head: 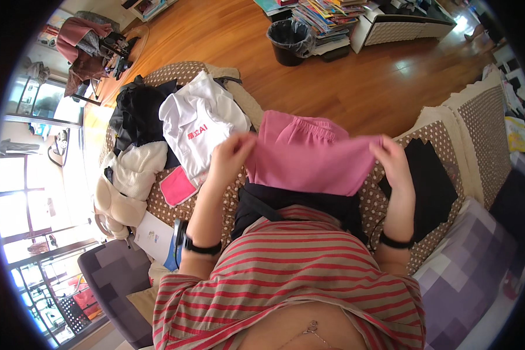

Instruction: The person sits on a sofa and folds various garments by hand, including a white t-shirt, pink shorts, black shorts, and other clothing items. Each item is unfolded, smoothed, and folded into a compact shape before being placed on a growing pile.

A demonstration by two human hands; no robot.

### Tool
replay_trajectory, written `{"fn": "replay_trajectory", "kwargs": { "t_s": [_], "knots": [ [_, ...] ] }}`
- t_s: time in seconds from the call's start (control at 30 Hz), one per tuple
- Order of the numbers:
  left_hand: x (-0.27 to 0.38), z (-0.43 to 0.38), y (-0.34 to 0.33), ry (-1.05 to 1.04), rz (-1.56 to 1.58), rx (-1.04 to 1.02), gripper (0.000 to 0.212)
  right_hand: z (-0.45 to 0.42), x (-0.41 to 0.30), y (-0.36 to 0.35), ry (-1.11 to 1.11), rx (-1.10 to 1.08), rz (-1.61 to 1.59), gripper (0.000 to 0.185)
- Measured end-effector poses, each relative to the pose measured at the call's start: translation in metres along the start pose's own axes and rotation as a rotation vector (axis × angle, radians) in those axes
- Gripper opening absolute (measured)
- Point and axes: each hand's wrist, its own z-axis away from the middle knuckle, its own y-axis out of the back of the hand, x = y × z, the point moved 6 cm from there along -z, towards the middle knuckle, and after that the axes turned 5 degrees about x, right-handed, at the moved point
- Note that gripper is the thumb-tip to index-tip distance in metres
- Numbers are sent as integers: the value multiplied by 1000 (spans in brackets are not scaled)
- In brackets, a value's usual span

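Note:
Pink elastic-waist trousers (pixel 310 168) hang between my hands above my lap, with a fold of the cloth drawn out toward me. My left hand (pixel 235 152) pinches one side of the fold, and my right hand (pixel 388 154) grips the opposite upper corner. The gathered waistband (pixel 313 132) shows on the far side. Left of my left hand lies a white shirt (pixel 201 118) with red printing. A small pink cloth (pixel 178 187) with a pale edge sits nearer to me. Beyond my right forearm, folded black cloth (pixel 426 188) rests on the sofa.
Black clothes (pixel 142 109), a cream fleecy garment (pixel 142 166) and a beige bra (pixel 120 197) are heaped at left on the dotted sofa cover (pixel 170 72). A lined bin (pixel 290 43) and stacked magazines (pixel 328 22) stand on the wood floor (pixel 210 39). A patterned cushion (pixel 463 267) is at right.

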Motion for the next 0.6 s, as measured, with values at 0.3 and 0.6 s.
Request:
{"fn": "replay_trajectory", "kwargs": {
  "t_s": [0.3,0.6],
  "knots": [
    [-69,-24,-93,30,-472,-44,99,-33,157,-34,-666,-147,95,76],
    [-56,-23,-82,40,226,151,89,-45,98,-61,-169,237,-381,51]
  ]
}}
